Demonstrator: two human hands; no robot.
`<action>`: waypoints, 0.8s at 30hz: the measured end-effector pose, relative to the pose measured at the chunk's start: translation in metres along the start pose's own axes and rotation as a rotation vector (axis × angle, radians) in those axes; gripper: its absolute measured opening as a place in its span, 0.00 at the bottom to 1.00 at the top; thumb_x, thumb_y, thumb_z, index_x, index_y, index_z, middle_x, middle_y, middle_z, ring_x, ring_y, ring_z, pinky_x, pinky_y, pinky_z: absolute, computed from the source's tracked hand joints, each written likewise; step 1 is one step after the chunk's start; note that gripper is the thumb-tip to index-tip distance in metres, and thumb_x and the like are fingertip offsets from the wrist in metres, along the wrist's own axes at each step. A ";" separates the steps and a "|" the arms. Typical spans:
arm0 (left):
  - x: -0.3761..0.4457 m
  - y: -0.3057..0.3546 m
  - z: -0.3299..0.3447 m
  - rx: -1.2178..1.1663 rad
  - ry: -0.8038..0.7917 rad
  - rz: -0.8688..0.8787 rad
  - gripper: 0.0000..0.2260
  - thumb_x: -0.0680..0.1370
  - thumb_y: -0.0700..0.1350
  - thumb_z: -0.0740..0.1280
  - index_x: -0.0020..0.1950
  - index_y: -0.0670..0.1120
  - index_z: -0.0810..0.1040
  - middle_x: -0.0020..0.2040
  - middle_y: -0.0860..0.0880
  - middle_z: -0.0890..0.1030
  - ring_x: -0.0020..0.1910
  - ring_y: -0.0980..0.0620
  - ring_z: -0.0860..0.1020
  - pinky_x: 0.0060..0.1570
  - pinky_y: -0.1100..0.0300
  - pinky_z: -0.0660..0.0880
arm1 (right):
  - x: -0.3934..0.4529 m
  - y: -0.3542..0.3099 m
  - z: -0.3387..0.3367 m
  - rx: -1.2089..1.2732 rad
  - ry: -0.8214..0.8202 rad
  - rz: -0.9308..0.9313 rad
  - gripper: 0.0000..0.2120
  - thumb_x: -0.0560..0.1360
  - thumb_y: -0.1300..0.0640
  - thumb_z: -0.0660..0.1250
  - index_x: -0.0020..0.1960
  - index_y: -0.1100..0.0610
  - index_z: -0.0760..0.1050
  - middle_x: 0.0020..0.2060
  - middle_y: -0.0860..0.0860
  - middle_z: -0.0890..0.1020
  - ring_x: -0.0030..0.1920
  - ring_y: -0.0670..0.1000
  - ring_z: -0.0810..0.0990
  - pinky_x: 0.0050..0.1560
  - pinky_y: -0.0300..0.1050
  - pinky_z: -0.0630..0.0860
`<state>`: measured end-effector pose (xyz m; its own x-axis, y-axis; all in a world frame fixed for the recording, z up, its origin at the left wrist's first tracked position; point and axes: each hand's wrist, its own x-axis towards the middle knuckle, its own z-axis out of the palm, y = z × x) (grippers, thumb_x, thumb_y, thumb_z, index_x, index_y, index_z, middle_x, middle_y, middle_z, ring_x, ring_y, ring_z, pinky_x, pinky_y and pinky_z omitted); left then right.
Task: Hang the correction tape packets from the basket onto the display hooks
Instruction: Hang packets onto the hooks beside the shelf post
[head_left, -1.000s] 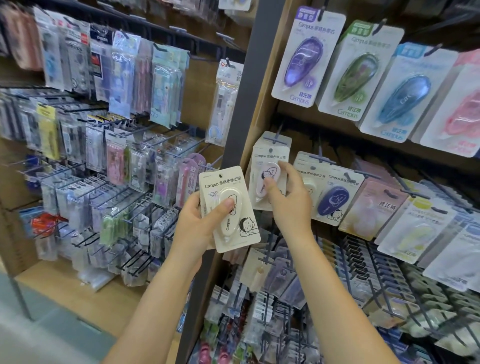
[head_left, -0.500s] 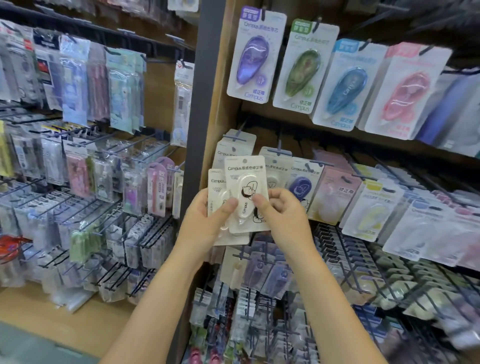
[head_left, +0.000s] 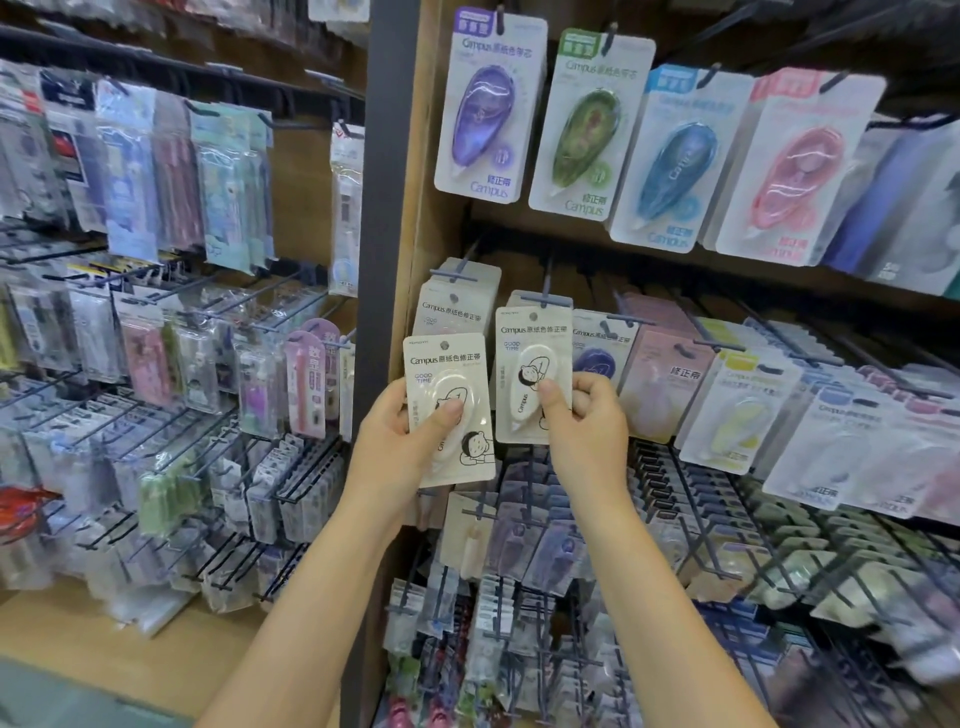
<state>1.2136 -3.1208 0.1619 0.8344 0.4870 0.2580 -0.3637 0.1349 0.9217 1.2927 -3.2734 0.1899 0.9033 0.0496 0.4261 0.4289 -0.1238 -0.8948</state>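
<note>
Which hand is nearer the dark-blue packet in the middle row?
Right. The right hand is just beside the dark-blue packet, at its lower left; the left hand is farther left.

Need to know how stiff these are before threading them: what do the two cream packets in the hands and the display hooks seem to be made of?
Left packet and right packet: apparently matte cream card with a clear, glossy plastic blister, judging by the glare on the bubble. Display hooks: thin dark rods, probably coated metal wire; too blurred to be sure.

Cream packets (head_left: 449, 410) read "Campus", "GOOD TIME".
</note>
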 end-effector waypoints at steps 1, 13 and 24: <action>0.001 -0.001 -0.001 -0.006 -0.004 -0.005 0.14 0.79 0.42 0.72 0.64 0.47 0.79 0.56 0.51 0.87 0.54 0.52 0.86 0.46 0.58 0.83 | 0.000 0.001 0.001 0.016 0.012 -0.006 0.05 0.80 0.53 0.68 0.54 0.51 0.74 0.45 0.48 0.86 0.47 0.44 0.84 0.47 0.38 0.76; 0.007 0.001 0.009 -0.072 -0.047 -0.016 0.12 0.77 0.42 0.73 0.60 0.48 0.81 0.55 0.50 0.87 0.52 0.50 0.86 0.45 0.55 0.84 | 0.020 0.002 -0.001 -0.546 0.048 -0.101 0.21 0.76 0.41 0.70 0.57 0.53 0.67 0.43 0.53 0.79 0.42 0.53 0.78 0.41 0.50 0.76; 0.021 0.011 0.038 0.128 -0.244 0.044 0.17 0.77 0.41 0.75 0.65 0.48 0.81 0.50 0.51 0.88 0.50 0.53 0.87 0.46 0.62 0.83 | 0.010 -0.011 -0.024 0.037 -0.219 -0.002 0.07 0.78 0.54 0.72 0.56 0.52 0.81 0.49 0.45 0.87 0.50 0.44 0.85 0.51 0.42 0.82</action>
<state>1.2432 -3.1417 0.1885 0.8998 0.2655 0.3463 -0.3594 0.0009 0.9332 1.2970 -3.2951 0.2077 0.8810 0.2648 0.3920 0.4267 -0.0870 -0.9002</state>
